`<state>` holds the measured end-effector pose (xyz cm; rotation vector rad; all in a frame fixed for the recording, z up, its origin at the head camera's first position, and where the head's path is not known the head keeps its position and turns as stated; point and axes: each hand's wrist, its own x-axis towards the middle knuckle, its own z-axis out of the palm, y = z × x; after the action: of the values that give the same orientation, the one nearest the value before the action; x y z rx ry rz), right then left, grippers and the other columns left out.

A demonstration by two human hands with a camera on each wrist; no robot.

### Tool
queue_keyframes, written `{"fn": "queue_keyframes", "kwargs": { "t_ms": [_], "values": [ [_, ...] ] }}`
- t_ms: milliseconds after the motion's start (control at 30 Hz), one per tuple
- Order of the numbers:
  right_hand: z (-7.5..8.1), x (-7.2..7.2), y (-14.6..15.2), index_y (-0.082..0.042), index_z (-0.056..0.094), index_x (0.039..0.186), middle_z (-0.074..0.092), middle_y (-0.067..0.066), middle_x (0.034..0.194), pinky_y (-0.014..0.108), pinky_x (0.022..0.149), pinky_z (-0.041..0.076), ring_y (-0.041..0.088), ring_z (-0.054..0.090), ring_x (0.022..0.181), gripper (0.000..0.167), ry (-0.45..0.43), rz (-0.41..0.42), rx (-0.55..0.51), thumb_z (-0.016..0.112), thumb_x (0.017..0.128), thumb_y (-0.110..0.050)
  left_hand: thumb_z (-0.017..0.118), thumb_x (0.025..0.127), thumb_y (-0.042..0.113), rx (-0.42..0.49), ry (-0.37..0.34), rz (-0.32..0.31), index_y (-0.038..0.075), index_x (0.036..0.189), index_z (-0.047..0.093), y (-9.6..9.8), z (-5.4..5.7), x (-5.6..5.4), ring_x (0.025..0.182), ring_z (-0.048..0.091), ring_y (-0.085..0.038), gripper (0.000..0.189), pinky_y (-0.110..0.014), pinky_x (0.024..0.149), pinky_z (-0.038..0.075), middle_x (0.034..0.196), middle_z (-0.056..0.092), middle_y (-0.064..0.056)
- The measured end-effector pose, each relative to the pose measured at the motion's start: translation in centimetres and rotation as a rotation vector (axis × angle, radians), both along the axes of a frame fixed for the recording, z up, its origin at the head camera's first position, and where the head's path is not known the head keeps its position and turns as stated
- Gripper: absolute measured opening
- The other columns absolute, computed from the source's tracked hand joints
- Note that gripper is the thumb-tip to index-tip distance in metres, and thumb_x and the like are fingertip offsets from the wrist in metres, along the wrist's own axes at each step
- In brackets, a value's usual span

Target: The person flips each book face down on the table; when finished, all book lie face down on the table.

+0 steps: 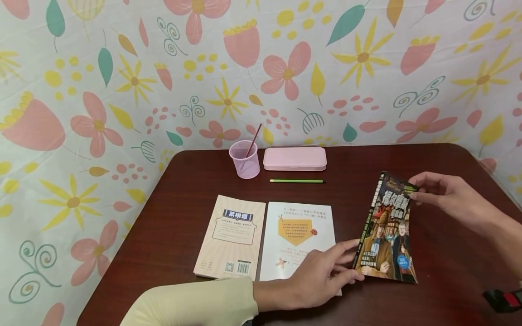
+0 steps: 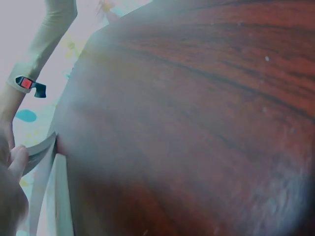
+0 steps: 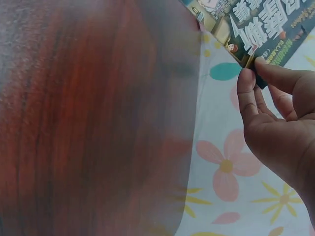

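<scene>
A dark book with white title characters and figures on its cover [image 1: 385, 231] is held tilted at the right of the table in the head view. My right hand [image 1: 446, 192] pinches its upper right corner between thumb and fingers; the right wrist view shows this pinch on the book's corner [image 3: 268, 24]. At the lower left, my left hand [image 1: 318, 276] grips the book by its spine side, with the thumb near the bottom corner. That arm's hand overlaps a white book [image 1: 299, 226] lying flat. Left of it lies a cream book [image 1: 234, 231] with a barcode.
Toward the back of the dark wooden table [image 1: 195, 174] stand a pink mesh cup [image 1: 246, 165] holding a reddish pencil [image 1: 254, 138] and a pink pencil case [image 1: 295, 158]. A green pencil [image 1: 297, 181] lies in front of the case. Flowered cloth [image 1: 253, 72] hangs behind.
</scene>
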<state>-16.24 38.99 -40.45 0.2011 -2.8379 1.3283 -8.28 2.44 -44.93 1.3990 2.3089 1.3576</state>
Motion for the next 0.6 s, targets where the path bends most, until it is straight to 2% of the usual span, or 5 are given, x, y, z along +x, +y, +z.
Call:
{"fn": "queue_keyframes", "kwargs": {
  "t_ms": [67, 300, 433, 533, 600],
  "values": [
    [0.4, 0.1, 0.3, -0.003, 0.061, 0.127, 0.067, 0.006, 0.096, 0.022, 0.069, 0.056, 0.015, 0.064, 0.085, 0.022, -0.006, -0.009, -0.047, 0.066, 0.106, -0.006, 0.06, 0.11, 0.008, 0.032, 0.022, 0.02, 0.012, 0.163, 0.036, -0.1, 0.2, -0.3, 0.104, 0.068, 0.011, 0.058, -0.004, 0.067, 0.05, 0.137, 0.07, -0.007],
    [1.3, 0.2, 1.2, -0.008, 0.066, 0.121, 0.072, -0.005, 0.097, 0.016, 0.073, 0.055, 0.008, 0.068, 0.087, 0.019, 0.013, -0.03, -0.239, 0.065, 0.104, 0.001, 0.065, 0.108, 0.015, 0.088, 0.212, 0.129, 0.014, 0.154, 0.053, -0.4, 1.4, -1.3, 0.113, 0.066, 0.008, 0.048, -0.009, 0.094, 0.049, 0.125, 0.077, 0.0],
    [1.5, 0.2, 1.6, -0.006, 0.067, 0.122, 0.072, -0.008, 0.108, 0.017, 0.076, 0.055, 0.006, 0.069, 0.095, 0.024, 0.022, -0.025, -0.371, 0.062, 0.103, 0.008, 0.067, 0.107, 0.014, 0.126, 0.258, 0.154, 0.013, 0.149, 0.061, -0.5, 2.1, -1.6, 0.108, 0.068, 0.008, 0.043, -0.005, 0.08, 0.049, 0.124, 0.077, 0.001],
    [1.5, 0.2, 2.1, -0.002, 0.067, 0.125, 0.072, -0.007, 0.119, 0.018, 0.07, 0.053, 0.006, 0.067, 0.101, 0.033, 0.023, 0.013, -0.497, 0.054, 0.102, 0.018, 0.069, 0.105, 0.013, 0.142, 0.284, 0.176, 0.016, 0.144, 0.067, -0.6, 2.4, -1.9, 0.079, 0.063, 0.013, 0.039, -0.003, 0.065, 0.042, 0.126, 0.076, 0.004],
    [1.4, 0.2, 2.4, 0.001, 0.066, 0.128, 0.072, -0.005, 0.123, 0.019, 0.067, 0.054, 0.007, 0.066, 0.104, 0.039, 0.032, 0.062, -0.568, 0.051, 0.1, 0.023, 0.071, 0.104, 0.013, 0.148, 0.296, 0.19, 0.016, 0.14, 0.07, -0.7, 2.6, -2.0, 0.081, 0.059, 0.016, 0.036, -0.004, 0.067, 0.042, 0.13, 0.074, 0.006]
  ]
}}
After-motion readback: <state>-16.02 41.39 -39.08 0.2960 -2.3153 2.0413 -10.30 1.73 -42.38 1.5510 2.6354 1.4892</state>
